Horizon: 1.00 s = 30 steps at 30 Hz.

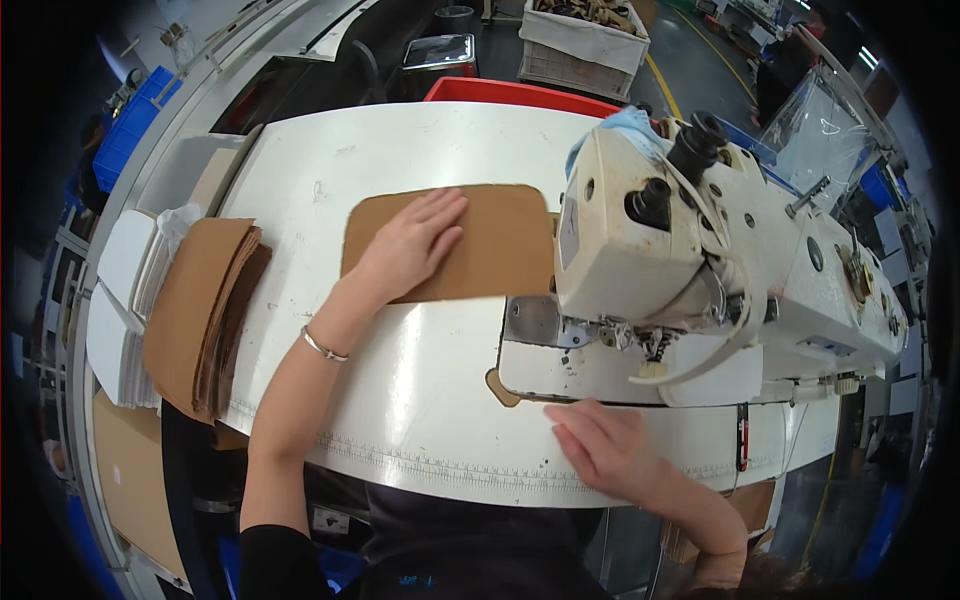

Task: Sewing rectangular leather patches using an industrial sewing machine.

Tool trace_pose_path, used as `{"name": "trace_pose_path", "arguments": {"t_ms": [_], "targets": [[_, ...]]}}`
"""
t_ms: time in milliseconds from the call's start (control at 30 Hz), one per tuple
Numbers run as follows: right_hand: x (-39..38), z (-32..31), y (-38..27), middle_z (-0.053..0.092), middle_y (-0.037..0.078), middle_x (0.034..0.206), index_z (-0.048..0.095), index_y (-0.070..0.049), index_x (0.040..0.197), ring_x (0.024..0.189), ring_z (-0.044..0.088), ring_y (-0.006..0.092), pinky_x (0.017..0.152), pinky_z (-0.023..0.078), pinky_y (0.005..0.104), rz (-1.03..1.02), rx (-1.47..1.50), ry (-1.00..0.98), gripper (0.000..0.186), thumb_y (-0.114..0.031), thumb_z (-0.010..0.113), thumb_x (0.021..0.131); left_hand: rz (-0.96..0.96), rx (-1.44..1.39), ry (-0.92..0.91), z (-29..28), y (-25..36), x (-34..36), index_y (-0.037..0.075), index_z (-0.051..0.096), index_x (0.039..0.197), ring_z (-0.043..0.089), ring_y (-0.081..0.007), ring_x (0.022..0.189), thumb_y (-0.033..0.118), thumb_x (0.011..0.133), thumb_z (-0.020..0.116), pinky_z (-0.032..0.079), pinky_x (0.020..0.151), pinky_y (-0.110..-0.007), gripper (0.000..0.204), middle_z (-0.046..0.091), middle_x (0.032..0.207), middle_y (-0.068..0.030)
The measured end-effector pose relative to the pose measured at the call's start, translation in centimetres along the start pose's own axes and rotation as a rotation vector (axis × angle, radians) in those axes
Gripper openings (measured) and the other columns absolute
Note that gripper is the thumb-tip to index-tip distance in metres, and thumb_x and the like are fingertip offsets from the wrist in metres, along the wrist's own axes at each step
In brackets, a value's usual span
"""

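My left hand (415,245) lies flat, fingers stretched together, on a brown rounded-corner panel (500,240) that looks like leather or fabric. The panel rests on the white table, its right edge against the head of a cream sewing machine (620,215). Near the table's front edge, below the machine's needle area (650,345), is my right hand (605,447). Its fingers are loosely bent with the thumb apart, and no object shows in them. A small tan tab-shaped patch (502,388) shows at the corner of the machine bed, left of that hand.
A stack of brown panels (195,310) stands at the table's left end, beside piles of white sheets (120,345). A red bin (510,92) borders the far edge. A small red-and-black tool (742,437) lies at the right front. Blue cloth (625,128) covers the machine top.
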State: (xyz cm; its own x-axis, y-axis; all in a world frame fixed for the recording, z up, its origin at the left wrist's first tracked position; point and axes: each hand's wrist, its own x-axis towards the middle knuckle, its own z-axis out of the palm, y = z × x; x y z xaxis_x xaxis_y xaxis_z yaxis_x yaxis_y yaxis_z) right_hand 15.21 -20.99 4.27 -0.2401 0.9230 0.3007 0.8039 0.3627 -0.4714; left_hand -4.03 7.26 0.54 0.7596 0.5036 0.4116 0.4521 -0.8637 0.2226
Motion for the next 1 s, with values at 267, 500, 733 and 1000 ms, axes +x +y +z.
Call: {"name": "trace_pose_path", "arguments": {"t_ms": [267, 500, 733, 1000], "targets": [[-6.3, 6.7, -10.7, 0.047, 0.016, 0.137, 0.033, 0.004, 0.141, 0.126, 0.047, 0.0179, 0.106, 0.035, 0.0283, 0.697, 1.602, -0.121, 0.045, -0.018, 0.04, 0.103, -0.119, 0.154, -0.193, -8.7, 12.4, -15.0, 0.001, 0.057, 0.125, 0.052, -0.0333, 0.101, 0.02, 0.08, 0.069, 0.047, 0.087, -0.041, 0.05, 0.052, 0.126, -0.0173], [-8.8, 6.9, -12.1, 0.061, 0.007, 0.108, 0.046, 0.001, 0.13, 0.093, 0.056, 0.0054, 0.081, 0.047, 0.022, 0.758, 1.514, 0.67, 0.034, -0.008, 0.051, 0.098, -0.052, -0.091, -0.33, -7.8, 22.0, -16.4, 0.002, 0.061, 0.117, 0.052, -0.0294, 0.087, 0.02, 0.078, 0.07, 0.046, 0.076, -0.039, 0.044, 0.055, 0.107, -0.0126], [-22.4, -2.9, -10.0, 0.064, 0.009, 0.11, 0.043, 0.0, 0.135, 0.099, 0.06, 0.0126, 0.083, 0.049, 0.0251, 0.916, 0.498, 1.064, 0.042, -0.004, 0.054, 0.094, 0.036, -0.449, -0.147, -5.0, 21.7, -13.4, -0.002, 0.06, 0.117, 0.053, -0.0302, 0.104, -0.003, 0.084, 0.056, 0.044, 0.087, -0.038, 0.033, 0.056, 0.119, -0.0156], [-42.6, -1.3, 4.2, 0.061, 0.012, 0.119, 0.04, 0.001, 0.134, 0.105, 0.06, 0.0175, 0.087, 0.05, 0.0291, 0.944, 0.519, 1.725, 0.042, 0.001, 0.051, 0.094, -0.126, -0.461, -0.239, -2.9, 20.6, -13.1, -0.001, 0.058, 0.121, 0.053, -0.0282, 0.111, -0.001, 0.09, 0.05, 0.043, 0.092, -0.034, 0.032, 0.051, 0.129, -0.0149]]}}
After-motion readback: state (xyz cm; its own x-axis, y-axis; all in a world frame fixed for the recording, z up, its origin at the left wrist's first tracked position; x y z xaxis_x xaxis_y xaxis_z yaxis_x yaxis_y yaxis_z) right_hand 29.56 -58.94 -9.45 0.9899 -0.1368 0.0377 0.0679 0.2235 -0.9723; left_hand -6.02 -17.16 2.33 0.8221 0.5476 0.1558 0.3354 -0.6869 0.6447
